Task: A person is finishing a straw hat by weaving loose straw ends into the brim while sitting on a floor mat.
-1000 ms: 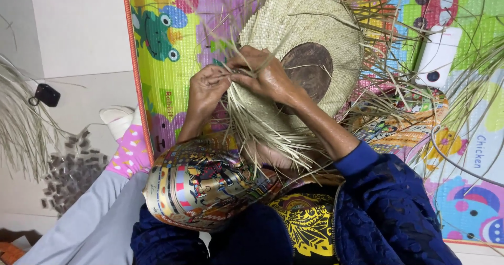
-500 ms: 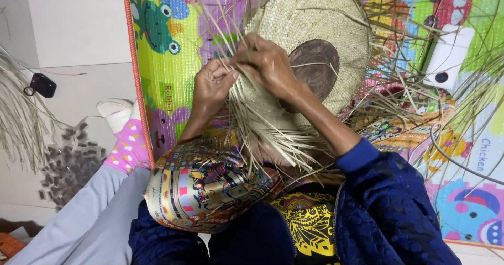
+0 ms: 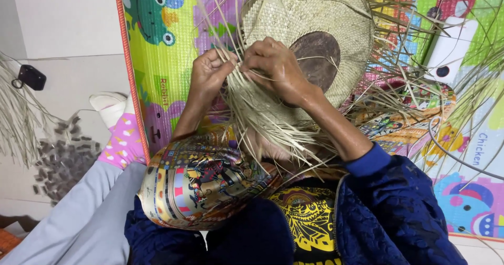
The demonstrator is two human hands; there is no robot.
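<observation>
A half-woven straw hat point(image 3: 310, 18) rests over a dark round wooden mould point(image 3: 317, 57), with many loose straw strands point(image 3: 262, 120) hanging toward me. My left hand point(image 3: 210, 73) pinches a few strands at the hat's near edge. Touching it from the right, my right hand point(image 3: 275, 65) grips neighbouring strands against the weave. Both wrists come up from blue sleeves point(image 3: 388, 191). A shiny patterned cloth point(image 3: 202, 181) lies on my lap just below the hands.
A colourful play mat point(image 3: 163, 60) with cartoon animals covers the floor under the hat. Loose straw point(image 3: 420, 81) spreads to the right. My leg in grey trousers point(image 3: 79, 218) and a pink sock point(image 3: 123, 139) reaches left. A small black device point(image 3: 31, 77) lies on the pale floor.
Both hands have stayed on the strands at the hat's edge with small finger shifts. The view has drifted slightly, so the hat sits a little higher in the picture.
</observation>
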